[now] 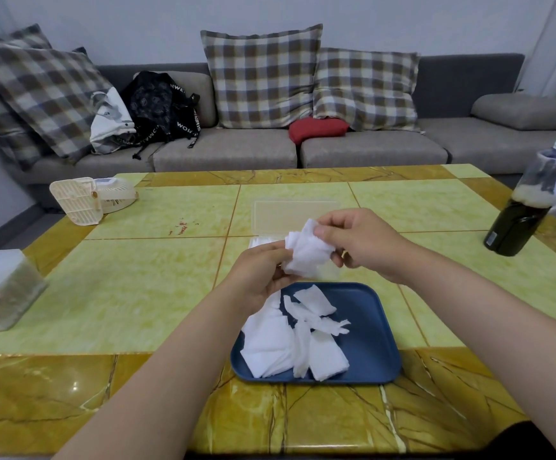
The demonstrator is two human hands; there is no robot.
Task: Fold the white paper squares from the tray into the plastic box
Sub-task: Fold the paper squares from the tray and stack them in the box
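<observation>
A white paper square (307,252) hangs crumpled in the air above the table, held between both hands. My left hand (259,277) pinches its lower left edge and my right hand (356,242) pinches its upper right corner. Below them a blue tray (374,343) holds several loose white paper squares (290,343). Behind the hands stands a clear plastic box (286,217) with its lid up; some white paper shows at its left edge, and the hands hide most of the box.
A dark bottle (519,220) stands at the table's right edge. A cream fan (90,200) lies at the back left, a translucent box (1,287) at the left edge. A sofa with checked cushions runs behind the table.
</observation>
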